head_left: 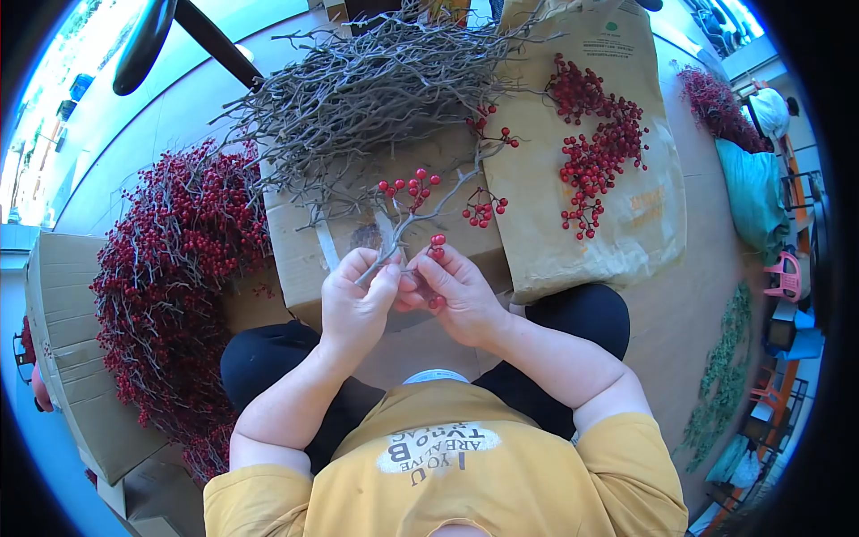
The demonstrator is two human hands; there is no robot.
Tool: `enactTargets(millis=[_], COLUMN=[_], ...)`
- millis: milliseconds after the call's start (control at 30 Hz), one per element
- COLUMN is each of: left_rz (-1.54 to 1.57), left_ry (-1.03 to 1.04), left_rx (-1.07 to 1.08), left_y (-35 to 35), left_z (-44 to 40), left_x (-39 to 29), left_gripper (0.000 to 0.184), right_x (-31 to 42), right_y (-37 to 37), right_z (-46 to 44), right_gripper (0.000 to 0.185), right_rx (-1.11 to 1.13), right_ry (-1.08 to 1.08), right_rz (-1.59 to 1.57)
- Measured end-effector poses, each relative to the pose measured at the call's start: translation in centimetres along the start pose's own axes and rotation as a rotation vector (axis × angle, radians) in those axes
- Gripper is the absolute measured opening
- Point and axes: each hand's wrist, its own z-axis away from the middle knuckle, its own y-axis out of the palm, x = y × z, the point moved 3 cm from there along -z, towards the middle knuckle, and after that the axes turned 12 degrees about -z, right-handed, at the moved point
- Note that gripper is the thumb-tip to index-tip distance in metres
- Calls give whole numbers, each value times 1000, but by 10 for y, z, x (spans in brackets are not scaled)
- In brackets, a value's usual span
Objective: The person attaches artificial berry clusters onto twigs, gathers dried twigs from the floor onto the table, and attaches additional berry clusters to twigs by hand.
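My left hand (360,291) grips the lower end of a grey artificial branch (429,215), fingers closed round the stem. Clusters of red berries (413,186) sit on the branch's twigs. Close against it, my right hand (455,295) pinches a small red berry sprig (437,246) by the branch, with berries showing above and below the fingers. The exact spot where sprig and branch meet is hidden by my fingers. Beyond my hands, a heap of bare grey branches (367,89) lies on a cardboard box (300,237). Loose berry sprigs (599,152) rest on a brown paper sack (626,242) at the right.
A big pile of berry-covered branches (179,277) stands at my left beside an open cardboard box (89,358). Farther right are a teal sack (753,197), a pink stool (785,276) and green foliage (723,376) on the floor. A dark chair-like leg (210,40) juts in at the upper left.
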Motion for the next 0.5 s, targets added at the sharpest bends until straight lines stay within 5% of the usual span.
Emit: enactTargets(millis=[500], left_rz=[-22], left_ry=[27], left_rx=[-27], left_y=[3], left_z=[1], left_x=[2], left_gripper=[10], right_x=[1], right_y=[-4], right_z=[0], right_gripper=[8], right_rx=[-18], right_ry=[-51], right_rz=[78])
